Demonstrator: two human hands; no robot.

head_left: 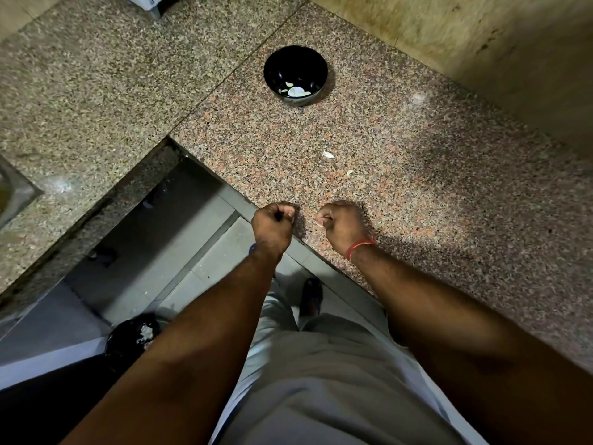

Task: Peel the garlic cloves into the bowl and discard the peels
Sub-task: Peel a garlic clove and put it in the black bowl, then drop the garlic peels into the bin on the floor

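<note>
Black bowl (295, 73) at 12 o'clock on granite bench (401, 187), peeled cloves (293, 89) inside; peel scrap (328, 154) nearer. Left hand (273, 224) and right hand (342, 224) at bench edge, fingers curled tight; contents impossible to tell

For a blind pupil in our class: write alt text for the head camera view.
A person's curled left hand and right hand hover at a speckled granite counter edge. Farther back sits a black bowl holding peeled garlic cloves; a stray peel lies between.
</note>
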